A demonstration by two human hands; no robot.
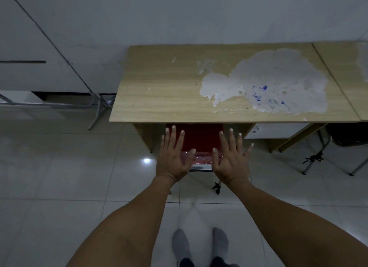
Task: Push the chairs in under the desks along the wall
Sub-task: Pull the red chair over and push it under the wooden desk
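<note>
Left hand (172,157) and right hand (231,159) splayed, gripping nothing, over red chair (201,136) tucked under desk (159,91) at 12 o'clock

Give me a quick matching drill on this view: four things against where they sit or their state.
Things:
1. red chair
2. left hand
3. black chair
4. desk

Descriptions:
A. under the neighbouring desk at far right
B. top worn to a white patch with blue specks
C. seat partly under the desk edge
D. open, fingers spread, over the chair's left side

Pairs: 1-C, 2-D, 3-A, 4-B
</note>
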